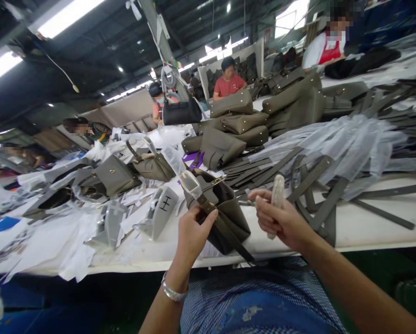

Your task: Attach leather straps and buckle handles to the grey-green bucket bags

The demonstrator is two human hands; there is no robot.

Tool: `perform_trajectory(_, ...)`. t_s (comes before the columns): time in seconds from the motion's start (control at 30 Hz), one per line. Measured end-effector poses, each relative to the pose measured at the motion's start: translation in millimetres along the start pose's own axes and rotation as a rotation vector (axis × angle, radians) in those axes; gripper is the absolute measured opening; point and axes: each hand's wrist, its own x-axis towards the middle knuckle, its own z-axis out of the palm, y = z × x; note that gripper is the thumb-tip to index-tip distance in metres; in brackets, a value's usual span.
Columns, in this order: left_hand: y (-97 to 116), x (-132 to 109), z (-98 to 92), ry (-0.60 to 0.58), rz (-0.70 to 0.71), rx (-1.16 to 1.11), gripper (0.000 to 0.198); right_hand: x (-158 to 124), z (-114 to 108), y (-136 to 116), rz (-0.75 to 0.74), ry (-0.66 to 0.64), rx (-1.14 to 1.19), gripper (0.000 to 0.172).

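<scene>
An olive-grey handbag (pixel 233 213) stands tilted at the table's front edge, with a strap hanging over its side and a gold-coloured metal piece at its top. My left hand (pixel 195 232) pinches the strap (pixel 208 204) near the bag's top, thumb and fingers closed on it. Right of the bag, my right hand (pixel 280 215) is raised above the table and holds a pale, elongated object (pixel 278 197) upright; what it is cannot be made out. Clear plastic wrap (pixel 190 184) covers a part next to the bag's top.
More olive bags (pixel 232 116) are piled behind. Loose straps (pixel 310 178), some in plastic (pixel 364 144), lie at the right. Two grey forms (pixel 161 211) and white paper scraps (pixel 51 241) cover the left of the table (pixel 371 227). People work farther back.
</scene>
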Motion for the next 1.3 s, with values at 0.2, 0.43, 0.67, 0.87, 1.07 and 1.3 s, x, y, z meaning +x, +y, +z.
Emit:
perform_trajectory(0.2, 3, -1, 1.4, -0.001, -0.004, -0.033, 0.021, -35, 52, 19, -0.123, 0.111, -0.431, 0.032)
perform_trajectory(0.43, 7, -2, 2.0, 0.009, 0.028, -0.003, 0.016, -31, 69, 28, -0.243, 0.147, -0.650, 0.028)
perform_trajectory(0.67, 10, -5, 5.9, 0.078, 0.057, 0.092, 0.012, -28, 73, 34, -0.327, 0.150, -0.688, 0.015)
perform_trajectory(0.87, 13, -11, 13.2, 0.146, 0.039, 0.099, 0.009, -27, 74, 38, -0.357, 0.148, -0.743, 0.018)
perform_trajectory(1.07, 10, -12, 18.0, 0.139, 0.061, 0.123, 0.012, -23, 76, 42, -0.271, 0.202, -0.679, 0.013)
perform_trajectory(1.3, 14, -13, 13.9, 0.117, 0.094, 0.165, 0.017, -14, 73, 33, -0.149, 0.246, -0.611, 0.030)
